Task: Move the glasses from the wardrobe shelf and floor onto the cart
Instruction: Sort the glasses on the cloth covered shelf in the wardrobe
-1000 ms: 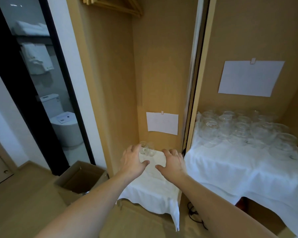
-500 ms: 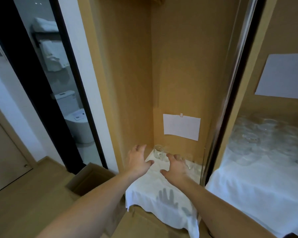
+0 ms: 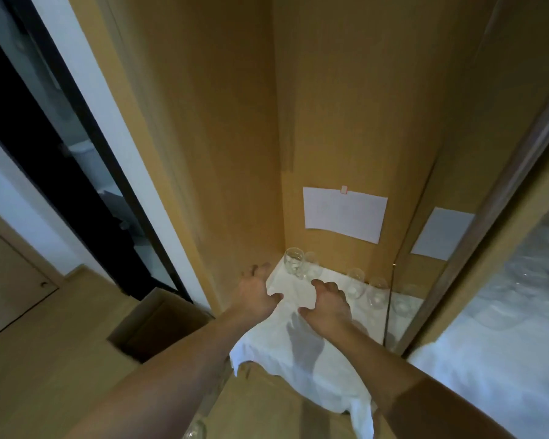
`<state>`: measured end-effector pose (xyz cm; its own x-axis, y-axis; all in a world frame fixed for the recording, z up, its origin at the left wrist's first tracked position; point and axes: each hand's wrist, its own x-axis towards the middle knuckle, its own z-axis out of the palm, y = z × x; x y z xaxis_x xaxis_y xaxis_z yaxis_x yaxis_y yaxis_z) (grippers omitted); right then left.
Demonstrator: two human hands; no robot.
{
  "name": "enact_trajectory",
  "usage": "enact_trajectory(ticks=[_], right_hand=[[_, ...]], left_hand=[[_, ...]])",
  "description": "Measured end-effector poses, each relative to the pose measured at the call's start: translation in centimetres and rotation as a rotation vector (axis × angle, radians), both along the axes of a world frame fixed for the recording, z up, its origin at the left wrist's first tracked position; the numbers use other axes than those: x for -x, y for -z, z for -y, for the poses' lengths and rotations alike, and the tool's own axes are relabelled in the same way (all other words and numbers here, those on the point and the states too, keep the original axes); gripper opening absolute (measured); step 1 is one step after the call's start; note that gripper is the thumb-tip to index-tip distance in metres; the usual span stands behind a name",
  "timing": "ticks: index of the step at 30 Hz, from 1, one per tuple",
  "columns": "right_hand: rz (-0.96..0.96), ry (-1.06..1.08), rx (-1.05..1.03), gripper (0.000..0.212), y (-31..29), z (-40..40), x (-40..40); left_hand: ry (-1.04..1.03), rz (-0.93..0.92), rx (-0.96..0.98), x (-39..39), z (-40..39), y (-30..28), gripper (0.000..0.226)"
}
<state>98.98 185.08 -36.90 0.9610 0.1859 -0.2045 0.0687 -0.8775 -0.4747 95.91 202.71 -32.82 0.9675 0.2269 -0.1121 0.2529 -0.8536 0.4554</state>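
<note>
Head view: my left hand (image 3: 256, 292) and right hand (image 3: 327, 304) reach over the white cloth (image 3: 311, 350) on the wardrobe shelf, fingers spread and loose, holding nothing. The glasses (image 3: 293, 266) stand upright along the back wall, beyond my fingertips; nearest ones sit in the left corner, others (image 3: 366, 288) further right. A paper sheet (image 3: 344, 213) hangs above them. A cardboard box (image 3: 159, 324) sits on the floor, left.
</note>
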Motion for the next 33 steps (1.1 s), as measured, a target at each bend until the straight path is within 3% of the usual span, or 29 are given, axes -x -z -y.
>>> enact_trajectory(ticks=[12, 20, 33], right_hand=[[-0.096, 0.069, -0.005, 0.067, 4.8, -1.9, -6.2], [-0.196, 0.269, -0.006, 0.073, 8.1, -5.1, -13.3], [-0.363, 0.467, -0.086, 0.076, 17.9, -6.2, -23.8]], left_hand=[[0.065, -0.092, 0.05, -8.6, -1.7, 6.3, 0.079], [0.096, -0.181, 0.113, -18.4, -4.7, 11.2, 0.078], [-0.139, -0.282, 0.305, -27.6, -6.1, 21.8, 0.083]])
